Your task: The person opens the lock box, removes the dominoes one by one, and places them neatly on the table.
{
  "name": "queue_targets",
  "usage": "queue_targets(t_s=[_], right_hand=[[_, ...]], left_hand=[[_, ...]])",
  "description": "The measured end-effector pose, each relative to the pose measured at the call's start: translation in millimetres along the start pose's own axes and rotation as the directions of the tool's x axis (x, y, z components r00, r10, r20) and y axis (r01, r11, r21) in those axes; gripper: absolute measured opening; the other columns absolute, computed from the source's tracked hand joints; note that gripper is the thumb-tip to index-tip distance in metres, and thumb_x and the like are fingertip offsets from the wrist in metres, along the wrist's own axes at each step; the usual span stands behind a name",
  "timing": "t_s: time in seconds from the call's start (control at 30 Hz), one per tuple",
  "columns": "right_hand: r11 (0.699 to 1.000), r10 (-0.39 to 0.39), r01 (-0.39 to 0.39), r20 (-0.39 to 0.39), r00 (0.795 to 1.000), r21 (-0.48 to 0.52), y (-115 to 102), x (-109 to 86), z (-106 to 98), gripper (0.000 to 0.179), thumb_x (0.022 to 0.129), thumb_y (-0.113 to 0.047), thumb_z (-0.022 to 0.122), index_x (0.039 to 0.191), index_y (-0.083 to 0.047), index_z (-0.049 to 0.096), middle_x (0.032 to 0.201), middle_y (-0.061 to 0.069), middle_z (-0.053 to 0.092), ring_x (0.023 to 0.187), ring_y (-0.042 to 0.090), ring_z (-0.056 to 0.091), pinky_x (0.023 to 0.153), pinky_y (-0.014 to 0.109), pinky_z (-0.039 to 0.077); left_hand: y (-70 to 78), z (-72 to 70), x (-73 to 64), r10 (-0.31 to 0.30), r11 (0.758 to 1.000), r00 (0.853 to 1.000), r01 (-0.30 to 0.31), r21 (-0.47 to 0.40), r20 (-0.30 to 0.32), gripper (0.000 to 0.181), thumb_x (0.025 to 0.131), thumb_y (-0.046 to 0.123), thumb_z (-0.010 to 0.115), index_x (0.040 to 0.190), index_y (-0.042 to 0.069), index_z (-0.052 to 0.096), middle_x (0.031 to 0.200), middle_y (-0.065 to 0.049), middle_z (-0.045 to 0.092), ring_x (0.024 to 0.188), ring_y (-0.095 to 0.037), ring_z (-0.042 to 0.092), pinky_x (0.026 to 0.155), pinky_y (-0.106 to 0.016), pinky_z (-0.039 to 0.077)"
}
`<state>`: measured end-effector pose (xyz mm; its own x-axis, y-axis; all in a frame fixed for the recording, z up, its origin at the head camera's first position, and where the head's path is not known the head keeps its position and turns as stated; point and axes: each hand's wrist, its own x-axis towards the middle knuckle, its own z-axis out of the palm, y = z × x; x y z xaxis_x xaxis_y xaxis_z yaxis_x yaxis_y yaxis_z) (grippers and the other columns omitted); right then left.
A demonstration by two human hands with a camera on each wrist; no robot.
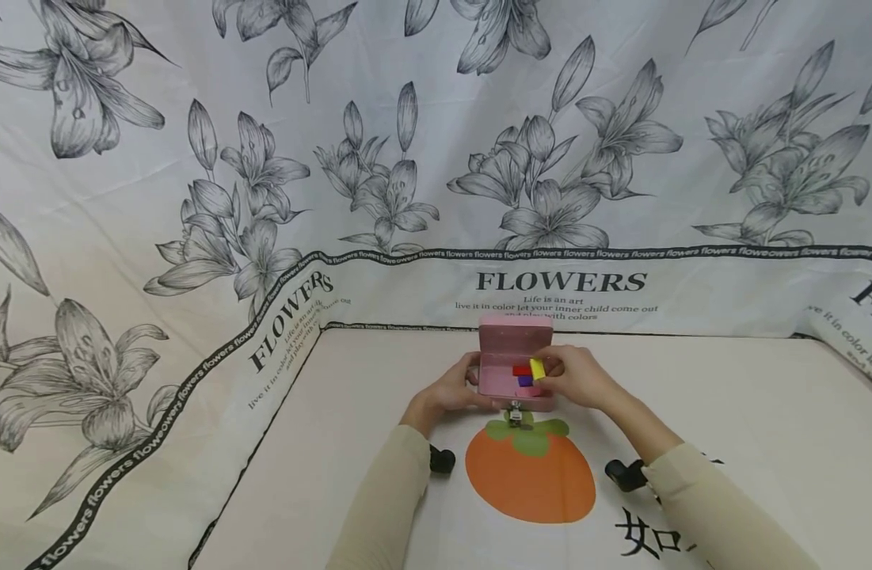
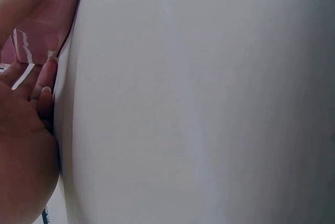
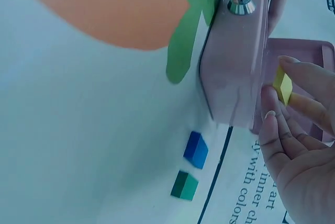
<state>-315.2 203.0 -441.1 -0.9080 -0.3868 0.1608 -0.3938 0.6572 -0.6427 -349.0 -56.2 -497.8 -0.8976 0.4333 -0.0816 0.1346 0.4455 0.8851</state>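
A pink metal box (image 1: 496,380) stands on the table with its lid (image 1: 515,336) raised at the back. My left hand (image 1: 450,389) grips its left side, thumb along the front. Between thumb and fingers of my right hand (image 1: 578,376) I pinch a yellow block (image 1: 538,369), held over the right part of the box. Inside lie a red block (image 1: 522,370), a purple-blue block (image 1: 525,381) and a pink piece (image 1: 528,391). A small metal lock (image 1: 515,413) hangs at the box's front.
Beside the box, on its right, the right wrist view has a blue block (image 3: 196,149) and a green block (image 3: 185,185) on the cloth. An orange persimmon print (image 1: 530,479) lies in front of the box. Flower-printed fabric (image 1: 550,158) rises behind the table.
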Motion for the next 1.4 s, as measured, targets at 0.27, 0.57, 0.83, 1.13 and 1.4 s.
queue_targets(t_s=[0.27, 0.57, 0.83, 1.13, 1.4], right_hand=[[0.999, 0.028, -0.029, -0.017, 0.999, -0.044, 13, -16.0, -12, 0.043, 0.086, -0.011, 0.081, 0.122, 0.007, 0.067, 0.095, 0.013, 0.071, 0.083, 0.022, 0.068, 0.073, 0.039, 0.057], [0.994, 0.057, -0.06, -0.036, 0.998, -0.088, 26, -32.0, -27, 0.04, 0.086, -0.012, 0.082, 0.118, 0.006, 0.068, 0.092, 0.011, 0.069, 0.081, 0.021, 0.063, 0.074, 0.036, 0.053], [0.99, 0.097, -0.1, -0.035, 0.995, -0.101, 42, -45.8, -33, 0.04, 0.085, -0.009, 0.082, 0.118, 0.006, 0.067, 0.092, 0.009, 0.067, 0.081, 0.02, 0.06, 0.075, 0.038, 0.052], [0.984, 0.117, -0.12, -0.032, 0.993, -0.132, 57, -55.5, -40, 0.041, 0.084, -0.011, 0.083, 0.117, 0.007, 0.067, 0.092, 0.011, 0.067, 0.083, 0.025, 0.06, 0.075, 0.042, 0.052], [0.983, 0.114, -0.116, -0.021, 0.993, -0.143, 65, -57.2, -44, 0.039, 0.084, -0.011, 0.082, 0.115, 0.008, 0.068, 0.092, 0.013, 0.066, 0.084, 0.027, 0.062, 0.076, 0.044, 0.054]], left_hand=[[-2.6, 1.8, 0.0, 0.004, 1.0, 1.0, -0.004, -0.005, 0.003, 0.1, 0.073, 0.023, 0.095, 0.155, 0.02, 0.038, 0.121, -0.001, 0.054, 0.105, -0.02, 0.047, 0.086, -0.036, 0.041], [-2.3, -0.4, 2.8, 0.016, 1.0, 1.0, -0.015, 0.014, -0.014, 0.1, 0.072, 0.019, 0.095, 0.155, 0.02, 0.038, 0.118, -0.001, 0.054, 0.101, -0.019, 0.048, 0.083, -0.033, 0.04], [-2.9, 0.8, 2.9, 0.001, 1.0, 1.0, -0.001, -0.002, -0.01, 0.1, 0.072, 0.017, 0.095, 0.154, 0.021, 0.039, 0.116, -0.003, 0.054, 0.101, -0.02, 0.047, 0.084, -0.035, 0.04], [-1.8, 2.0, 1.5, 0.003, 1.0, 1.0, -0.003, -0.003, 0.001, 0.1, 0.073, 0.018, 0.095, 0.155, 0.02, 0.037, 0.117, -0.004, 0.053, 0.104, -0.022, 0.047, 0.085, -0.035, 0.039], [-0.9, 1.6, 0.8, 0.017, 1.0, 1.0, -0.017, 0.013, -0.002, 0.1, 0.073, 0.015, 0.094, 0.155, 0.018, 0.037, 0.111, -0.005, 0.053, 0.1, -0.022, 0.048, 0.081, -0.032, 0.039]])
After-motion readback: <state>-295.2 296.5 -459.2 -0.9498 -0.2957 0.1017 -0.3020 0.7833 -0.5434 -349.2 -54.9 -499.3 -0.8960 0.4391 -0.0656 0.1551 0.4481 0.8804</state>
